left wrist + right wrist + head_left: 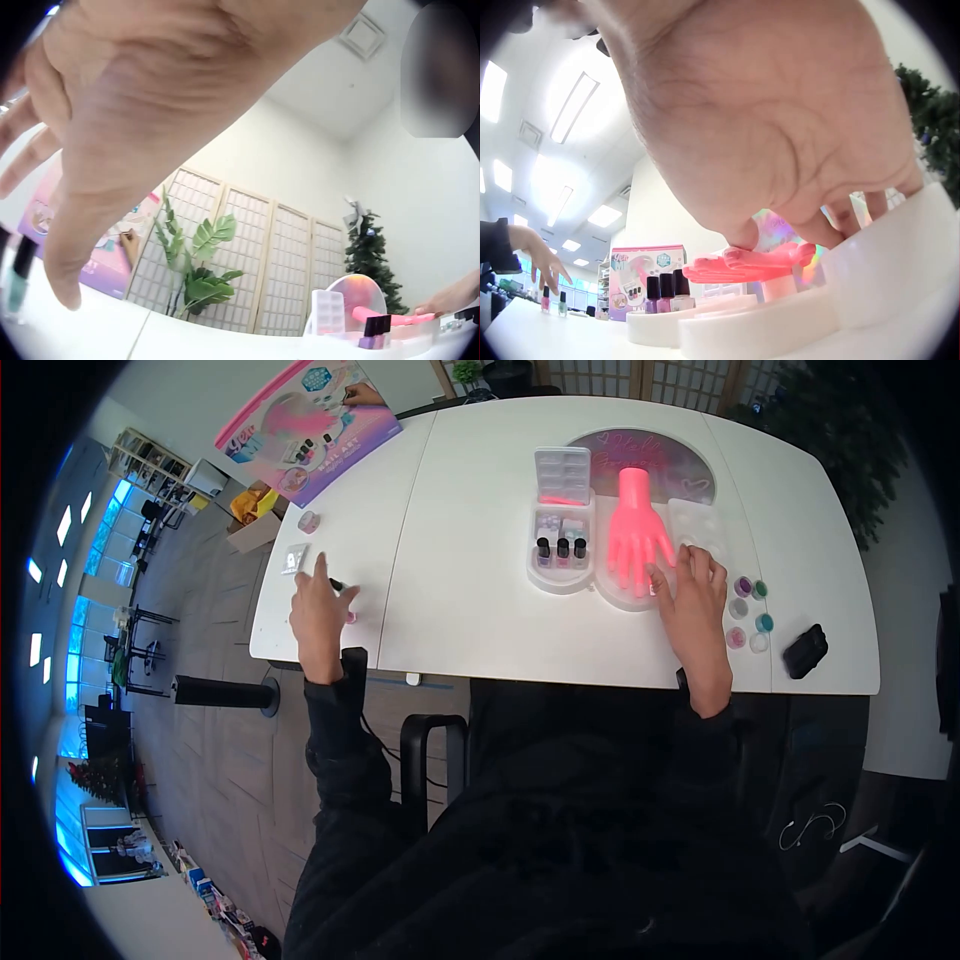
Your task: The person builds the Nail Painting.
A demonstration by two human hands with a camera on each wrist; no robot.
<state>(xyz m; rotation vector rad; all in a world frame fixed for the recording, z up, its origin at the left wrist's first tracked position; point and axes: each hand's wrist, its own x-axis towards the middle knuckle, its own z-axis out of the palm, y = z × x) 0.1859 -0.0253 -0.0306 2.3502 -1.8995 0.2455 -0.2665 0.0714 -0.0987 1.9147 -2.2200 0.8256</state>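
The left hand (318, 617) hovers over the table's left part with fingers spread, beside a dark-capped bottle (337, 585) and a pink bottle (351, 617). In the left wrist view a teal bottle (16, 289) with a black cap stands beyond the thumb; the fingers do not grip it. The right hand (697, 622) is at the pink model hand (638, 532), its thumb by the model's fingertips and its other fingers over the right edge of the white base (612, 592). Three black-capped bottles (666, 294) stand in the kit's left tray.
A colourful box (310, 435) stands at the back left. A small packet (294, 559) and a round jar (309, 522) lie near the left edge. Several small glitter jars (737, 637) and a black object (805, 651) are at the right.
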